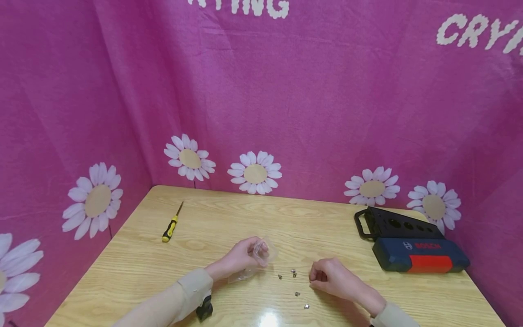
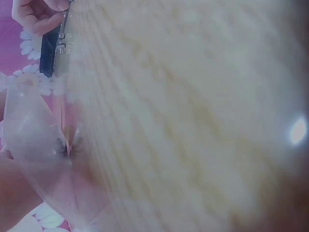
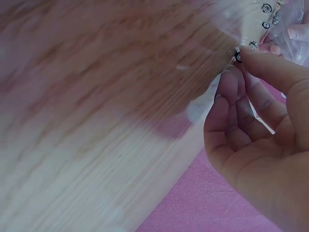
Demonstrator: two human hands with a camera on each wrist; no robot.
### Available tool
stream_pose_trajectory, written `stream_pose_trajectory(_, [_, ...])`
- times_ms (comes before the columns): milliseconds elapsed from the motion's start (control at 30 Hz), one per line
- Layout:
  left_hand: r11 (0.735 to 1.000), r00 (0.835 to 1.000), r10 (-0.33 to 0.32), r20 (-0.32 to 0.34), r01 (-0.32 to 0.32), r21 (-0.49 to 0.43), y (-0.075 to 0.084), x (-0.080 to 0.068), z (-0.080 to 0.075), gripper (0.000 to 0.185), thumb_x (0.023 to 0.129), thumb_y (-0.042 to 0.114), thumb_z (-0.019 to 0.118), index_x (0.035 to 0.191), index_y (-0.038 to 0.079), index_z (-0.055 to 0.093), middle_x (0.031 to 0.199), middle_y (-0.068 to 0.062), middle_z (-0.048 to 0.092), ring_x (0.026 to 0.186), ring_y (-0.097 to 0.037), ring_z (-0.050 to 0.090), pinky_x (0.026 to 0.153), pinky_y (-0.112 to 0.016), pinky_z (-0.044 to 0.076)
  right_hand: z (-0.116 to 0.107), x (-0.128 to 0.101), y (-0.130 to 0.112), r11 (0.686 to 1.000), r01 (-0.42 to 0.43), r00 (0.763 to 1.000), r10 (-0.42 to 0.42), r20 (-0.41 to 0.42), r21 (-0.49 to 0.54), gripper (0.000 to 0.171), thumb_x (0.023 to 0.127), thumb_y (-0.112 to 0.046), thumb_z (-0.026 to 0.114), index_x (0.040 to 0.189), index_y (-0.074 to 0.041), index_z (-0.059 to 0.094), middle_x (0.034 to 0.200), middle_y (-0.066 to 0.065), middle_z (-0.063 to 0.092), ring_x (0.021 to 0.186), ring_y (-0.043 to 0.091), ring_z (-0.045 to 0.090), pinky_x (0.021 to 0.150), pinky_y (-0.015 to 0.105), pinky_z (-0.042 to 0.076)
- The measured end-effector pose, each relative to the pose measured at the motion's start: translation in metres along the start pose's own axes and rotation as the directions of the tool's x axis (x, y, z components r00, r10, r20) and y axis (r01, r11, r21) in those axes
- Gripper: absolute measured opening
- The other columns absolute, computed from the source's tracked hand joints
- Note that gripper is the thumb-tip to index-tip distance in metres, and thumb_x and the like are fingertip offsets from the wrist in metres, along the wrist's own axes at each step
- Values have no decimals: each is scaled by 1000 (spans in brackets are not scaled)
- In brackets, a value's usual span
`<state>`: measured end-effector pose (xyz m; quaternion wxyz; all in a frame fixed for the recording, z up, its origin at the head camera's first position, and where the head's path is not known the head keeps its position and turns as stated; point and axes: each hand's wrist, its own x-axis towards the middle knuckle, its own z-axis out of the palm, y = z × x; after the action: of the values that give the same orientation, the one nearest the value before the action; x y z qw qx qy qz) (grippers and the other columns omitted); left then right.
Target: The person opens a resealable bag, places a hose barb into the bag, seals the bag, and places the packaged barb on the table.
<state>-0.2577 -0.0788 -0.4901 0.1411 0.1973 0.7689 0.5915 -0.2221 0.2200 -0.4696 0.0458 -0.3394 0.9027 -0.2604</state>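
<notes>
Near the table's [image 1: 135, 268] front edge: left hand [image 1: 241, 257] gripping clear bag [image 1: 261, 252] open; right hand [image 1: 331, 277] pinching one small screw [image 3: 238, 55]. Best keeping bag mouth wide, steady.

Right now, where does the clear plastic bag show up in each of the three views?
Head: the clear plastic bag is at lower centre, gripped by the left hand.
Left wrist: it fills the lower left, close and blurred.
Right wrist: only a corner shows at the top right.
Shared landmark: the small screws on the wooden table, seen also at the top of the right wrist view.
</notes>
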Motion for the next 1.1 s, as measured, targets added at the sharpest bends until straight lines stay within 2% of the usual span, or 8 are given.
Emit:
stream_pose_trajectory(233, [1000, 1000, 0, 3, 0, -8, 2, -1, 0, 34, 78, -5, 77, 109, -2, 62, 112, -20, 67, 107, -23, 64, 77, -15, 54, -1, 2, -2, 1000, 10, 1000, -10, -14, 2, 12, 84, -4, 73, 82, -13, 65, 76, -10, 62, 69, -6, 48, 58, 14, 44])
stream_pose_trajectory(433, [1000, 1000, -5, 11, 5, -24, 2, -1, 0, 33, 79, -6, 76, 108, -3, 61, 112, -20, 66, 106, -22, 63, 78, -16, 54, -4, 11, -10, 997, 81, 993, -81, -83, -1, 13, 85, -4, 72, 81, -13, 65, 74, -9, 64, 68, -8, 48, 58, 14, 46])
stream_pose_trajectory(767, [1000, 1000, 7, 8, -7, -19, 0, 1, 1, 33, 78, -7, 76, 107, -4, 61, 111, -21, 67, 105, -22, 65, 78, -16, 55, -16, 38, -28, 993, 115, 989, -113, -100, 11, 14, 84, 2, 70, 81, -10, 65, 75, -3, 68, 69, -6, 56, 62, 15, 54])
stream_pose_trajectory(1100, [1000, 1000, 2, 11, -2, -23, 1, 1, 2, 34, 79, -5, 76, 110, -3, 60, 113, -21, 65, 103, -20, 63, 80, -17, 55, -23, 73, -50, 978, 197, 972, -204, -121, -61, 10, 86, -2, 72, 84, -10, 66, 79, -2, 69, 72, 0, 61, 67, 17, 56])
